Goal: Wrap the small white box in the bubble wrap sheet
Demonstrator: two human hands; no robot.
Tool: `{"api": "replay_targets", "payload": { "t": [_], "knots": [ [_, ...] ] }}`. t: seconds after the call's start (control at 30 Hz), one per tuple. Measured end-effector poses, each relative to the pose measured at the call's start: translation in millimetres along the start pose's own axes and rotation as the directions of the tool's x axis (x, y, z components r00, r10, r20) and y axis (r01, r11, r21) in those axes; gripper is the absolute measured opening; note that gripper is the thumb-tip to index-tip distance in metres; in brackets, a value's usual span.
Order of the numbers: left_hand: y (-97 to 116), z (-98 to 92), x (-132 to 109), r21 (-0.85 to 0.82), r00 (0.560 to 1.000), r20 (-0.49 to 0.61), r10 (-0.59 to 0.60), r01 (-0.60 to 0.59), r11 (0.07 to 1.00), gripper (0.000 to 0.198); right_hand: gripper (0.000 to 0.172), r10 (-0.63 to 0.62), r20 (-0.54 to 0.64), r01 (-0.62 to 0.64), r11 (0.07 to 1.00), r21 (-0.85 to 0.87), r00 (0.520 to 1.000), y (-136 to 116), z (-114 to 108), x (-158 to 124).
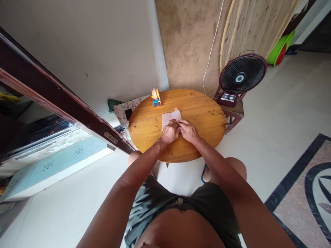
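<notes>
A pale pink piece of bubble wrap [167,118] lies on the round wooden table [201,106], its near edge under my hands. A small whitish tab, perhaps tape, sticks out at its far edge. My left hand [171,131] is closed on the wrap's near side, fingers curled. Close beside it, my right hand [188,131] is bent over the wrap's right near corner, thumb and fingers pinched together there. Both hands' fingertips nearly meet; exactly what lies between them is hidden. Toward the table's far edge stands an orange and blue tape dispenser [156,97].
A black fan [243,74] stands on a wooden stool [234,109] right of the table. At the left, a dark phone-like object [128,114] rests on a printed carton [121,112]. A wall is behind the table, and a door frame [64,93] runs along the left.
</notes>
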State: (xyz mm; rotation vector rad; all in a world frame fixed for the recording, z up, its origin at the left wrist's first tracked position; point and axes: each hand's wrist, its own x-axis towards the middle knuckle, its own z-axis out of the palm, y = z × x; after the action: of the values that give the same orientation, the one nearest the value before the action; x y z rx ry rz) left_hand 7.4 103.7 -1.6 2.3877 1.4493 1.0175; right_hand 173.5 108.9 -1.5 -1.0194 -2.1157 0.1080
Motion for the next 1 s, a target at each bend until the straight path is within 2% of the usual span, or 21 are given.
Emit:
{"api": "replay_targets", "payload": {
  "t": [0.1,0.17,0.23,0.3,0.4,0.47,0.53,0.6,0.67,0.73,0.8,0.87,1.0],
  "knots": [
    [-3,-4.3,-2,-0.067,0.999,-0.029,-0.028,0.026,0.997,0.028,0.037,-0.049,0.010,0.049,0.995,-0.083,0.999,-8,6,-1],
    [-11,-9.8,-8,-0.121,0.988,-0.122,-0.091,0.076,0.990,0.036,0.037,-0.070,0.014,0.071,0.990,-0.126,0.997,-9,8,-2],
    [-23,-18.0,-18,-0.152,0.955,-0.228,-0.190,0.158,0.976,0.042,0.037,-0.094,0.031,0.098,0.983,-0.153,0.995,-7,9,-4],
    [-34,-27.9,-32,-0.165,0.914,-0.258,-0.312,0.277,0.947,0.046,0.038,-0.107,0.045,0.113,0.979,-0.168,0.993,-5,10,-6],
    [-41,-42.4,-49,-0.141,0.882,-0.169,-0.440,0.420,0.896,0.051,0.040,-0.089,0.054,0.097,0.979,-0.179,0.995,-3,12,-8],
    [-36,-49.9,-51,-0.137,0.856,-0.130,-0.500,0.484,0.864,0.055,0.042,-0.073,0.065,0.083,0.981,-0.175,0.995,-2,13,-9],
    [-27,-54.9,-45,-0.201,0.805,-0.076,-0.588,0.565,0.800,0.061,0.043,-0.067,0.073,0.079,0.982,-0.169,0.995,-2,14,-9],
    [-16,-57.6,-34,-0.320,0.708,0.050,-0.705,0.680,0.660,0.070,0.044,-0.070,0.071,0.081,0.982,-0.173,0.995,-3,14,-9],
    [-8,-58.1,-23,-0.417,0.647,0.165,-0.745,0.730,0.542,0.077,0.044,-0.077,0.063,0.087,0.979,-0.185,0.995,-3,14,-9],
    [-3,-56.6,-15,-0.563,0.583,0.268,-0.767,0.741,0.366,0.082,0.043,-0.088,0.056,0.097,0.975,-0.199,0.995,-3,14,-10],
    [-1,-53.2,-11,-0.675,0.537,0.322,-0.779,0.708,0.209,0.085,0.042,-0.090,0.049,0.099,0.974,-0.206,0.995,-3,14,-10],
    [0,-48.3,-10,-0.728,0.525,0.310,-0.793,0.667,0.157,0.082,0.042,-0.083,0.047,0.090,0.975,-0.202,0.995,-3,14,-10],
    [2,-41.3,-15,-0.741,0.527,0.235,-0.817,0.641,0.200,0.066,0.043,-0.070,0.055,0.080,0.978,-0.191,0.996,-4,14,-10]
  ]
}}
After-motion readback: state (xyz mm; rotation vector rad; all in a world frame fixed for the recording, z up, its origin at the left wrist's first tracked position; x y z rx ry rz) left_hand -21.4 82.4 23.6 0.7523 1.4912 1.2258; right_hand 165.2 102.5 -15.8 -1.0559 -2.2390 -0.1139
